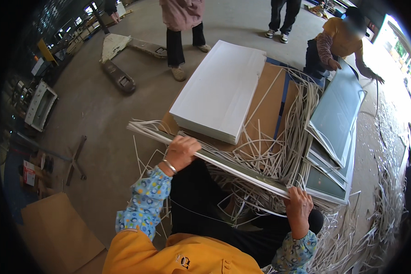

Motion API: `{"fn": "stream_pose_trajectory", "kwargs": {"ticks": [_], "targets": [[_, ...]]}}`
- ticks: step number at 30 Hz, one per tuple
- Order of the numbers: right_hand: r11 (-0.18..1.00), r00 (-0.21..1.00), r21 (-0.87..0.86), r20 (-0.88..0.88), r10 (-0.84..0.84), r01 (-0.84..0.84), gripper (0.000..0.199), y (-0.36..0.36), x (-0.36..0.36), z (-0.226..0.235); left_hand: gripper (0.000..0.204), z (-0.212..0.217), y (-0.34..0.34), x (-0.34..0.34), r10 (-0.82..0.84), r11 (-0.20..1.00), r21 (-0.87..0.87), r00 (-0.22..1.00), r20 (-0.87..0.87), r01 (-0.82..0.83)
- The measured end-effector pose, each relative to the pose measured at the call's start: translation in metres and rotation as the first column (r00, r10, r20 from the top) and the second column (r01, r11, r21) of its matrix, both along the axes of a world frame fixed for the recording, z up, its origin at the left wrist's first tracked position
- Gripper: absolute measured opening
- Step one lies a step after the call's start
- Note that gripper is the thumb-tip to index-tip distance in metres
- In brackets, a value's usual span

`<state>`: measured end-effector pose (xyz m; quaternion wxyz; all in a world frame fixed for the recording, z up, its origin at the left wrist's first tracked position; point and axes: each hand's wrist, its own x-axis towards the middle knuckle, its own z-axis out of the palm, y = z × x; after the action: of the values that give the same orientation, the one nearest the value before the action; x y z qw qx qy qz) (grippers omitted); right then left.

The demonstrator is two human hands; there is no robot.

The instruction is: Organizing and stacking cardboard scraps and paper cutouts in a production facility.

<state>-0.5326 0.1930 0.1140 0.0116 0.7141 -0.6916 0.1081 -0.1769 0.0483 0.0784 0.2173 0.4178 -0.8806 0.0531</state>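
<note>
A long flat panel [235,170] with white edges stands nearly edge-on across my lap, slanting down from left to right. My left hand [181,153], with a bracelet on the wrist, is closed round its upper edge left of the middle. Near the right end my right hand [299,208] grips the same panel, fingers curled over the edge. Loose white strips [285,155] lie tangled just beyond it and hang below it. Past the panel sits a stack of white sheets [219,86] on brown cardboard [266,98].
Greenish-grey panels [335,116] are piled at the right, where a crouching co-worker [345,43] in yellow handles the top one. More strips [388,169] litter the floor there. Two other people stand beyond the stack. A pallet jack [118,77] and flat cardboard [61,233] are at left.
</note>
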Motion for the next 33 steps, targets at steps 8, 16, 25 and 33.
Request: {"fn": "stream_pose_trajectory", "kwargs": {"ticks": [8,16,25,33], "targets": [[0.991,0.998,-0.118,-0.038,0.054,-0.058,0.015,0.001,0.006,-0.002,0.015,0.005,-0.019,0.026,0.022,0.998,0.055,1.000,0.021,-0.023],[0.994,1.000,-0.111,0.024,-0.008,0.010,0.019,0.030,0.014,0.024,0.021,0.024,-0.034,0.017,-0.066,0.997,0.028,0.998,0.014,0.066],[0.988,0.997,-0.143,-0.040,-0.068,0.062,0.017,0.026,-0.022,0.006,0.029,0.017,-0.045,-0.019,-0.173,0.985,0.002,0.984,0.050,0.173],[0.963,0.974,-0.215,-0.115,-0.193,0.165,0.021,0.035,-0.083,0.010,0.028,0.015,-0.021,-0.076,-0.261,0.965,-0.008,0.964,0.054,0.261]]}}
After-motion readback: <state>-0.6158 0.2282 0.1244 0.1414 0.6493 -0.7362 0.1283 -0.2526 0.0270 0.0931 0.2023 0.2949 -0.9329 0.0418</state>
